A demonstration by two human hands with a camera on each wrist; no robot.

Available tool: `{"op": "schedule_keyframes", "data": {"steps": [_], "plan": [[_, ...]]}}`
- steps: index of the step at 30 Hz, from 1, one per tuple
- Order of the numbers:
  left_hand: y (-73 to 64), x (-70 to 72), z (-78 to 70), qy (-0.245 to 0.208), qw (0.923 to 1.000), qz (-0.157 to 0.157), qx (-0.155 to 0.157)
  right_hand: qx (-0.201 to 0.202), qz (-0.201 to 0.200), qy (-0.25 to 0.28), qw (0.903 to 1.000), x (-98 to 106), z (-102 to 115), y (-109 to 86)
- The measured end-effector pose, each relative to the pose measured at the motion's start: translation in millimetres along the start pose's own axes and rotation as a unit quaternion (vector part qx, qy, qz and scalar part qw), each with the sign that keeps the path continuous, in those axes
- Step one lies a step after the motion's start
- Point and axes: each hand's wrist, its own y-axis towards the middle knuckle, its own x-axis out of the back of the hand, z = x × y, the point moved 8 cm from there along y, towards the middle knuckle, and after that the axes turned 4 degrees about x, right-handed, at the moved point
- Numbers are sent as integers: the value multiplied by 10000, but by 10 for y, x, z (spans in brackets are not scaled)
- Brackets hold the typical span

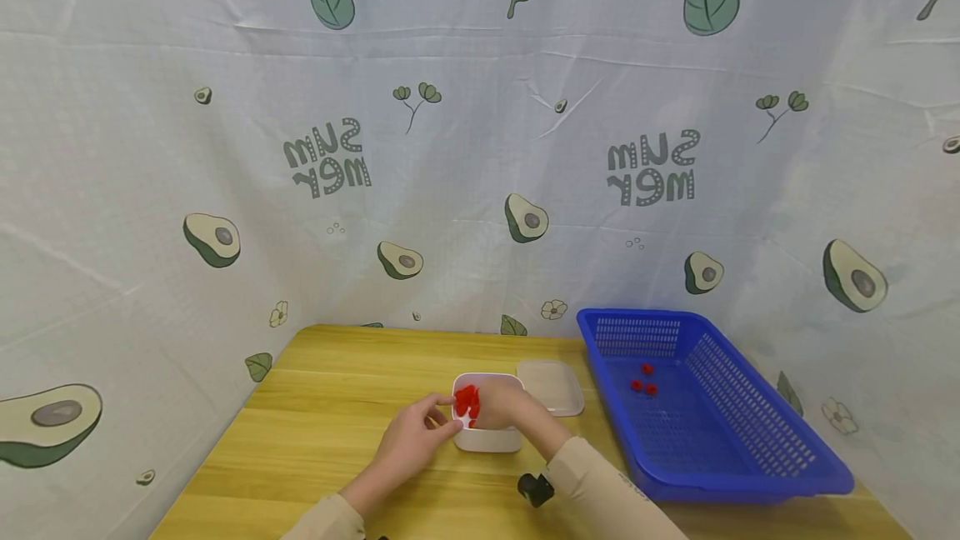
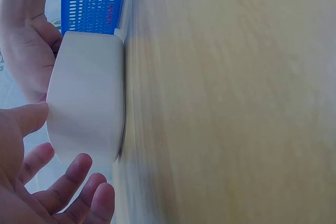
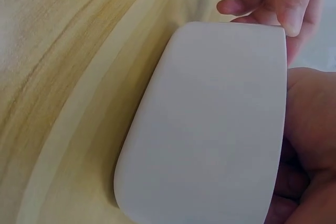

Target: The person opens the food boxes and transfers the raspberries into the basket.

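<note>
While the left hand (image 1: 412, 440) touches the white box (image 1: 487, 441) on the table (image 1: 337, 382), fingers apart, the right hand (image 1: 501, 404) is inside it beside red bits (image 1: 466, 399), but I cannot tell if its hidden fingers hold any.

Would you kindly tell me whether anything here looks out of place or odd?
Only the backdrop cloth stands out: its "summer" lettering reads backwards, as if it were hung reverse side out. Nothing appears spilled: the visible red pieces lie inside the white box or blue basket.

Upright white box (image 1: 487, 440), red pieces (image 1: 466, 399) inside
</note>
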Motion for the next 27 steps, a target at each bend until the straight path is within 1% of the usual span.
{"op": "schedule_keyframes", "data": {"steps": [5,8,14,19,24,27], "plan": [[-12,-5,-1,-17,10000,2,-26,231,-265,194,9992,7,33,-12],[-22,-16,11,-29,10000,21,-10,252,-406,270,9985,-9,41,-25],[-23,-20,12,6,10000,-13,-14,123,-610,227,9978,10,45,-54],[-17,-9,-3,-29,10000,-6,0,-72,-626,518,9967,-7,16,-55],[-5,-10,-3,-36,10000,6,1,-87,-683,613,9957,-24,3,-45],[0,-16,4,-8,10000,1,-2,-104,-691,761,9946,-32,-6,-52]]}}
